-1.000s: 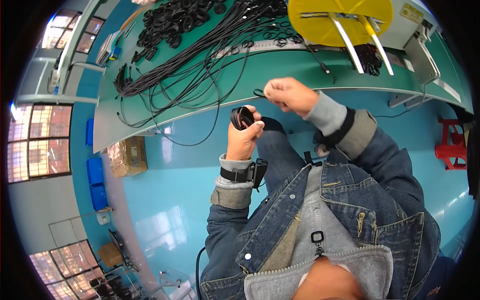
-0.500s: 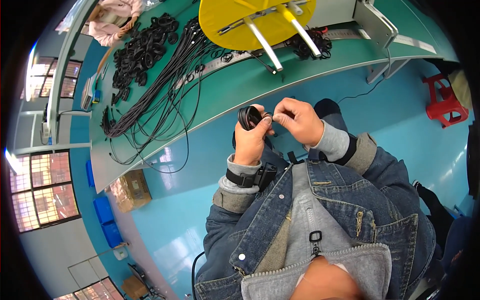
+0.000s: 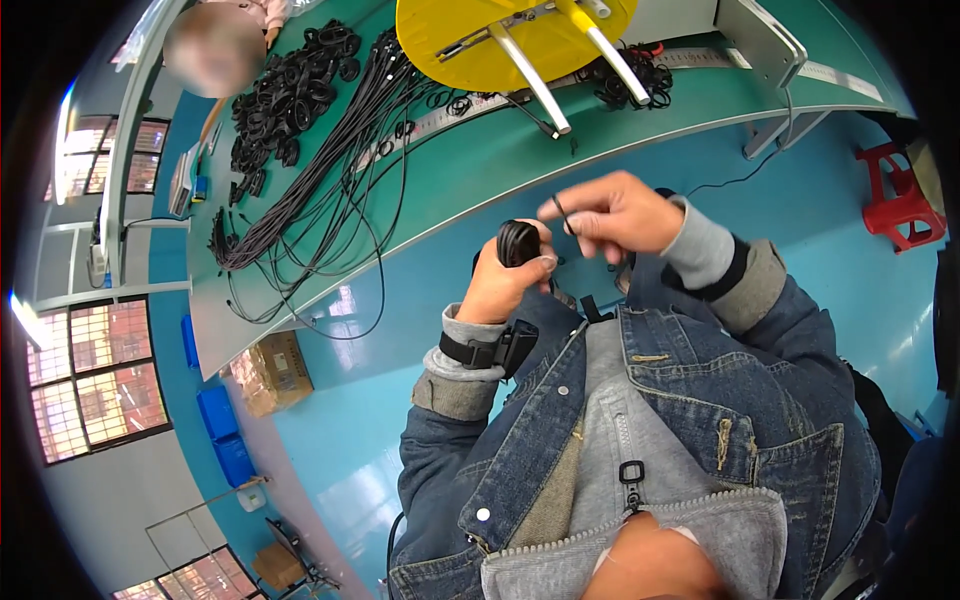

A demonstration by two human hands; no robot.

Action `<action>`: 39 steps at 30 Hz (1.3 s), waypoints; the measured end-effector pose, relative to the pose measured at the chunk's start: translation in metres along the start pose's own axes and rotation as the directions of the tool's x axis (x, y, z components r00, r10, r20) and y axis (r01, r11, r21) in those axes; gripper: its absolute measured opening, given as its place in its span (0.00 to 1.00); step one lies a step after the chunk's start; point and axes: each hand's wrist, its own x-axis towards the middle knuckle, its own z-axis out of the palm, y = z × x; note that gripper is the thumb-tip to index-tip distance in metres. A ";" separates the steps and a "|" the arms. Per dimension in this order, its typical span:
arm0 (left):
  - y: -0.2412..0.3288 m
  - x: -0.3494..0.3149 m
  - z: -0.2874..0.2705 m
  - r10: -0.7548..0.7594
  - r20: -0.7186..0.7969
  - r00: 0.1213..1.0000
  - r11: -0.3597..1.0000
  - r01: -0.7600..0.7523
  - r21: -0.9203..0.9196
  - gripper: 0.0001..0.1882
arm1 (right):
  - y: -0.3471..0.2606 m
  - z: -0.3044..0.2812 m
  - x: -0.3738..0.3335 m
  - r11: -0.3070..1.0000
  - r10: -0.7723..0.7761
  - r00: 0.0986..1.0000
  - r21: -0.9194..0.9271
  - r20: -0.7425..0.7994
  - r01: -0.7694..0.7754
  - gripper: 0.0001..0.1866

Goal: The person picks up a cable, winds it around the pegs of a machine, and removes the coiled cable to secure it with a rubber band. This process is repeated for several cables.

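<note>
My left hand (image 3: 492, 287) is closed round a tight coil of black cable (image 3: 518, 243), held upright in front of my lap. Just to its right, my right hand (image 3: 630, 215) pinches a thin black strip (image 3: 564, 213) between thumb and fingers. The strip bends in a short arc beside the fingertips, apart from the coil. Whether it is a tie or a cable's end is too small to tell.
Across the green table (image 3: 470, 170) lie a bundle of long black cables (image 3: 310, 165) and a heap of coiled cables (image 3: 290, 95). A yellow disc with metal legs (image 3: 500, 45) stands beyond. At right is a red stool (image 3: 900, 205); a person's hand (image 3: 271, 37) shows far left.
My right hand has drawn away from the coil to the right, and the thin strip now shows at its fingers. My left hand still grips the coil. The person far left has leaned in.
</note>
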 end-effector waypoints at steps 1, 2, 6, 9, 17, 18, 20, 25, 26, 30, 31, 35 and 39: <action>0.003 -0.002 0.001 -0.040 0.051 0.998 0.999 0.040 0.014 0.12 | -0.006 -0.003 0.005 0.971 -0.105 0.994 -0.218 -0.013 0.100 0.14; 0.006 -0.004 0.002 -0.081 0.103 0.991 0.996 0.078 0.031 0.12 | -0.011 -0.005 0.009 0.885 -0.211 0.978 -0.426 -0.004 0.189 0.15; 0.004 0.000 -0.002 -0.261 0.202 0.944 0.962 0.237 0.138 0.14 | -0.024 0.007 0.018 0.448 -0.397 0.894 -0.806 0.209 0.387 0.19; 0.002 0.003 0.003 -0.261 0.188 0.947 0.941 0.206 0.267 0.15 | -0.020 0.010 0.024 0.319 -0.329 0.900 -0.863 0.286 0.391 0.20; -0.004 -0.011 0.014 0.121 -0.071 0.990 0.992 -0.119 0.030 0.21 | 0.040 -0.004 0.020 0.940 0.105 0.991 0.335 -0.079 -0.072 0.19; -0.006 -0.011 0.010 0.097 -0.073 0.993 0.992 -0.091 0.088 0.21 | 0.043 -0.004 0.018 0.952 0.104 0.983 0.302 -0.150 -0.055 0.18; -0.010 -0.011 0.009 0.091 -0.105 0.990 0.986 -0.075 0.148 0.21 | 0.038 0.007 0.021 0.966 0.091 0.977 0.254 -0.191 -0.041 0.17; -0.029 -0.001 0.020 0.355 -0.041 0.934 0.742 -0.255 0.620 0.17 | 0.029 0.040 0.025 0.437 -0.583 0.810 -0.865 -0.063 0.248 0.16; -0.031 0.000 0.018 0.430 -0.047 0.902 0.690 -0.295 0.661 0.16 | 0.034 0.044 0.029 0.398 -0.600 0.796 -0.892 -0.075 0.216 0.17; -0.022 0.010 0.004 0.366 -0.028 0.930 0.709 -0.259 0.656 0.10 | 0.031 0.045 0.037 0.471 -0.597 0.789 -0.860 -0.147 0.197 0.19; -0.017 0.014 -0.004 0.371 -0.022 0.928 0.703 -0.266 0.659 0.10 | 0.030 0.043 0.037 0.529 -0.580 0.794 -0.826 -0.183 0.196 0.19; 0.089 0.046 -0.076 0.231 -0.215 0.949 0.911 -0.134 0.389 0.06 | 0.025 0.030 0.024 0.676 -0.442 0.866 -0.722 -0.235 0.149 0.17; 0.187 0.101 -0.207 0.407 -0.586 0.700 0.911 -0.261 0.320 0.12 | 0.036 0.020 0.017 0.683 -0.432 0.864 -0.720 -0.259 0.125 0.15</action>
